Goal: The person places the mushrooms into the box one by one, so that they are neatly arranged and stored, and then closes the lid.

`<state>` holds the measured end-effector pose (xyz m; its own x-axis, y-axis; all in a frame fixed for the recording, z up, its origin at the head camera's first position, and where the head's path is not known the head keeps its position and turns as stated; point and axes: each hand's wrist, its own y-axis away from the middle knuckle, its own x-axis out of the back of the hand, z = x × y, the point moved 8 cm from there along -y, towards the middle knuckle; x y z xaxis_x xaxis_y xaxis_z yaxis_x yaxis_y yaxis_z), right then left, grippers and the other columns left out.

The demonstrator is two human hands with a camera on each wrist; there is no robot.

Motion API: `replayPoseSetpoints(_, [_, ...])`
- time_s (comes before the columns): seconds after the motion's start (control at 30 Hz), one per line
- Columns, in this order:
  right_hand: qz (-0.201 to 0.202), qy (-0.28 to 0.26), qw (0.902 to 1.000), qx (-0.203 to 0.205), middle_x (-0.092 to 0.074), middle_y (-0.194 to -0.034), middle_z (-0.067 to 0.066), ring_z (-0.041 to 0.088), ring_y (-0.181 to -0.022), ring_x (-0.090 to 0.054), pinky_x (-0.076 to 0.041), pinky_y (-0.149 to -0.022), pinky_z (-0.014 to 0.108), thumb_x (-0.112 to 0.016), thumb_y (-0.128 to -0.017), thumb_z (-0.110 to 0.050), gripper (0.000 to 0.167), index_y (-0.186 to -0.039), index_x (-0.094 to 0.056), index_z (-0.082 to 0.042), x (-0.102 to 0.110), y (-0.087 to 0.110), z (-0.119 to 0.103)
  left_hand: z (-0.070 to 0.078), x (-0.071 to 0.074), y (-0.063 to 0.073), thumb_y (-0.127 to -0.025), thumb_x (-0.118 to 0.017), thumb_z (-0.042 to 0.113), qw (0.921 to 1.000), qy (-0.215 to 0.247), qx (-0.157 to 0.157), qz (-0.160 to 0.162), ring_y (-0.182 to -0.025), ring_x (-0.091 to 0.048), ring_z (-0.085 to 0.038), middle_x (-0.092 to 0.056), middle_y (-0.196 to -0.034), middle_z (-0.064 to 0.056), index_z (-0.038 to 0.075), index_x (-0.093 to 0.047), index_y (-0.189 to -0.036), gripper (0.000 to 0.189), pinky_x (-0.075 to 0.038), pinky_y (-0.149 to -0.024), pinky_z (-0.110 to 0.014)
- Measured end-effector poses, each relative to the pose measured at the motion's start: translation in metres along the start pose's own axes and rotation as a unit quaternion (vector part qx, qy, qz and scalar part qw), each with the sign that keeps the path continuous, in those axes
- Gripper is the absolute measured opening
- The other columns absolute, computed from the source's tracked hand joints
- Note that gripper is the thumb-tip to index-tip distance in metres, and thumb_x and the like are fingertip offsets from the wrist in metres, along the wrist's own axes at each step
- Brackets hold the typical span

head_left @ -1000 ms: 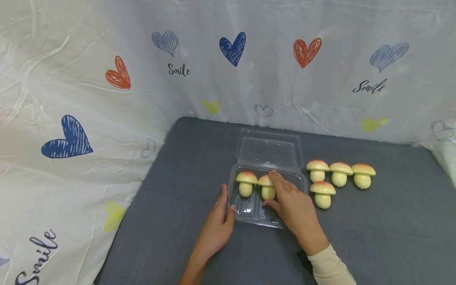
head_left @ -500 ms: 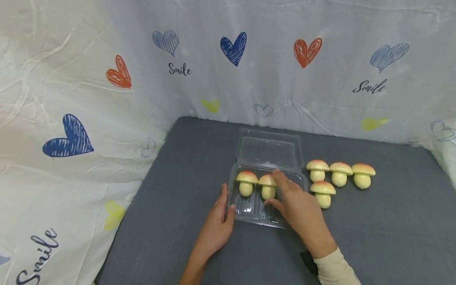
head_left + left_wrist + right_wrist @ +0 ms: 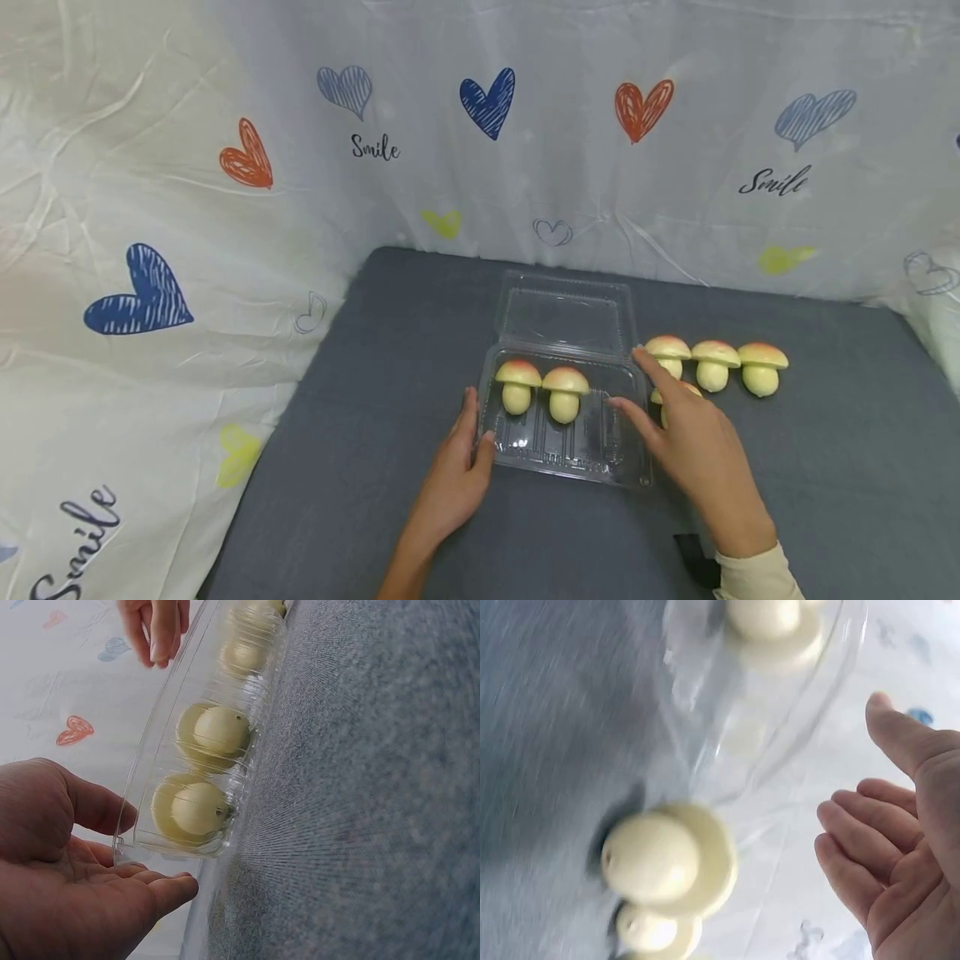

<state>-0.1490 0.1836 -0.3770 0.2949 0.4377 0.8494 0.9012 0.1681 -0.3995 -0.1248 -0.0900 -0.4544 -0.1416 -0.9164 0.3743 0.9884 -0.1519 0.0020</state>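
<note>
A hinged clear plastic clamshell box lies with its lid folded back. Side by side in its base stand two mushroom-shaped pieces, a left one and a right one, with red-tinged yellow caps. My left hand holds the box's left edge, thumb at the rim and fingers along the outside, as the left wrist view shows too. Holding nothing, my right hand is over the box's right edge, thumb and forefinger spread. It partly covers a loose mushroom piece.
Right of the box, more mushroom pieces lie in a row: a near one, a middle one and a far-right one. A grey cloth covers the table. A heart-printed white curtain hangs behind and at the left.
My right hand has come away from the right mushroom piece in the box and moved right, toward the loose ones. My left hand keeps its place at the box's edge.
</note>
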Motion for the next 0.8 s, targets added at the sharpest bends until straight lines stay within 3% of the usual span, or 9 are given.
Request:
replayPoseSetpoints(0.17, [0.009, -0.014, 0.9998, -0.014, -0.07, -0.079, 0.014, 0.017, -0.047, -0.048, -0.047, -0.051, 0.053, -0.086, -0.092, -0.027, 0.077, -0.159, -0.049, -0.019, 0.012, 0.007, 0.021, 0.0, 0.0, 0.0, -0.112, -0.05, 0.012, 1.0, -0.001, -0.002, 0.0, -0.161, -0.012, -0.022, -0.01, -0.176, -0.014, 0.003, -0.01, -0.169, 0.07, -0.015, -0.13, -0.049])
replayPoseSetpoints(0.3, [0.01, -0.023, 0.9994, -0.023, -0.075, -0.104, 0.025, 0.038, -0.063, -0.066, -0.049, -0.065, 0.068, -0.087, -0.09, -0.026, 0.077, -0.157, -0.05, -0.018, 0.016, 0.012, 0.034, 0.0, 0.0, 0.001, -0.112, -0.05, 0.013, 1.0, -0.002, -0.001, 0.002, -0.161, -0.012, -0.021, -0.011, -0.176, -0.013, 0.003, -0.011, -0.169, 0.07, -0.016, -0.13, -0.048])
replayPoseSetpoints(0.4, [0.007, -0.026, 0.9994, -0.023, -0.074, -0.113, 0.028, 0.05, -0.077, -0.07, -0.049, -0.069, 0.07, -0.087, -0.09, -0.025, 0.076, -0.157, -0.051, -0.014, 0.015, 0.017, 0.04, 0.0, 0.0, 0.001, -0.112, -0.05, 0.013, 1.0, 0.0, 0.001, 0.001, -0.161, -0.012, -0.021, -0.011, -0.176, -0.013, 0.004, -0.011, -0.169, 0.07, -0.016, -0.13, -0.049])
replayPoseSetpoints(0.53, [0.005, -0.022, 0.9996, -0.013, -0.072, -0.124, 0.028, 0.053, -0.089, -0.071, -0.05, -0.072, 0.07, -0.088, -0.089, -0.022, 0.078, -0.157, -0.05, -0.01, 0.013, 0.024, 0.045, -0.001, -0.001, 0.001, -0.112, -0.05, 0.013, 1.0, 0.001, 0.001, 0.0, -0.161, -0.011, -0.021, -0.01, -0.176, -0.012, 0.004, -0.01, -0.169, 0.07, -0.016, -0.129, -0.05])
replayPoseSetpoints(0.8, [-0.004, -0.014, 0.9996, -0.023, -0.069, -0.134, 0.024, 0.055, -0.087, -0.07, -0.048, -0.068, 0.071, -0.09, -0.087, -0.022, 0.083, -0.158, -0.048, -0.012, 0.009, 0.032, 0.06, -0.002, -0.001, 0.001, -0.112, -0.05, 0.013, 1.0, 0.005, 0.006, 0.001, -0.161, -0.012, -0.022, -0.01, -0.176, -0.012, 0.006, -0.01, -0.17, 0.07, -0.015, -0.13, -0.051])
